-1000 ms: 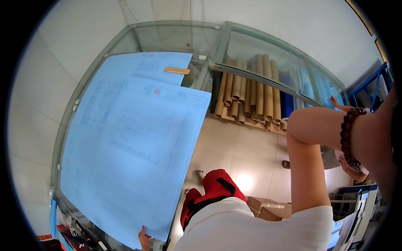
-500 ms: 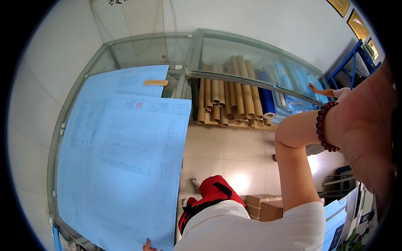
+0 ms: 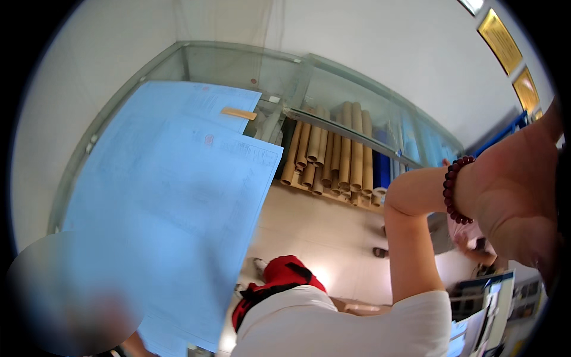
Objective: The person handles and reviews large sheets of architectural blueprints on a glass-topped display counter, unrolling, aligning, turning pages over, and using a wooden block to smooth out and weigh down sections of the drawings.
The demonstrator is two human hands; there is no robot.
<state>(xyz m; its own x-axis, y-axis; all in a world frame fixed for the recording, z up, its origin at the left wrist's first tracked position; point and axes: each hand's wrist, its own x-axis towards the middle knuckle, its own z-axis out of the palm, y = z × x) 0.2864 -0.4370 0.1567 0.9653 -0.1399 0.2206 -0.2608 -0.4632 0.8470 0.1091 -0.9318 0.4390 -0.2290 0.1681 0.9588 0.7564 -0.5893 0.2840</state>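
Large blue-tinted drawing sheets (image 3: 196,178), printed with fine lines and small red stamps, lie overlapping on a glass-topped cabinet (image 3: 226,62). A flat tan strip (image 3: 239,113) rests across the upper sheet's right edge. My right hand (image 3: 517,196), with a dark red bead bracelet at the wrist, is raised close at the right; its fingers are hidden at the rim. At the lower left, a skin-toned part of my left hand or arm (image 3: 135,344) shows beside the sheets, partly covered by a blurred, rounded patch. Its fingers cannot be made out.
Several cardboard tubes (image 3: 330,157) and a blue roll (image 3: 381,169) lie on the cabinet's lower shelf. Another person in a pink top (image 3: 461,229) stands beyond my right arm. Gold-framed plaques (image 3: 499,40) hang on the right wall. A brown carton (image 3: 357,307) sits behind my sleeve.
The view has tilted and shifted. My left fingertips have left the sheet's lower right corner, and a blurred patch now covers the lower left. My right hand remains raised.
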